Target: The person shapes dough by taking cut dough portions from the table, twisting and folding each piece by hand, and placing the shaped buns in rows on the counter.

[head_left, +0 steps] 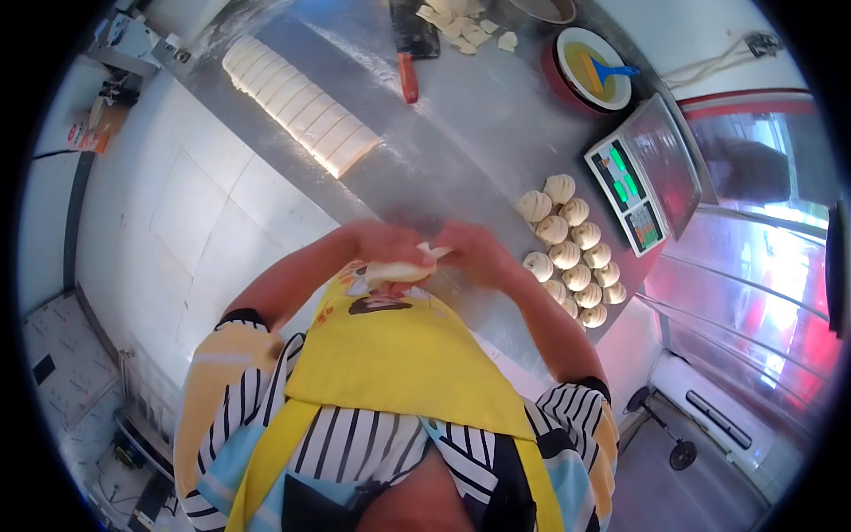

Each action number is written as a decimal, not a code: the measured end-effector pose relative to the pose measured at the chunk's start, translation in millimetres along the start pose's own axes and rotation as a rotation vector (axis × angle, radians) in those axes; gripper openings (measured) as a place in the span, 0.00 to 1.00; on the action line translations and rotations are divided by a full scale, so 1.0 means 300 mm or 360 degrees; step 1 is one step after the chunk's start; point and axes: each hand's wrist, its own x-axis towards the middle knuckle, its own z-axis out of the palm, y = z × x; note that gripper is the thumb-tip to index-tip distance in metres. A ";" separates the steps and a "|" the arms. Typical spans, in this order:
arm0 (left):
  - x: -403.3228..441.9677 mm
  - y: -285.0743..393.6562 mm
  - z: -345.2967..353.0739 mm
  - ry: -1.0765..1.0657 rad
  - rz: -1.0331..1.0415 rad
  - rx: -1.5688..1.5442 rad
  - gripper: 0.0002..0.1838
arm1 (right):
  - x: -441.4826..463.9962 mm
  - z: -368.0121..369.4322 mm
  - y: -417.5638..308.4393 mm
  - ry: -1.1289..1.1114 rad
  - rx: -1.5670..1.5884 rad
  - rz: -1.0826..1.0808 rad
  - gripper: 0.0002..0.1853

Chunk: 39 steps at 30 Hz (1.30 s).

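Observation:
Close to my apron, at the near edge of the metal table, my left hand (390, 244) and my right hand (470, 253) are together on a pale piece of dough (399, 270). Both hands are closed round it, and they are slightly blurred. The dough is stretched between them. A long row of sliced dough (297, 102) lies on the table to the upper left. Several twisted dough rolls (565, 255) sit in a group to the right of my right hand.
A digital scale (631, 191) stands beyond the rolls. Behind it is a bowl (572, 75) of yellow liquid with a blue-handled brush (612, 71). A scraper with a red handle (408, 78) and dough scraps (461, 27) lie at the top.

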 end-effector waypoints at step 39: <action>0.322 -0.044 -0.096 0.1114 0.0292 -0.0018 0.12 | -0.139 0.024 0.058 0.0644 0.0822 0.0310 0.19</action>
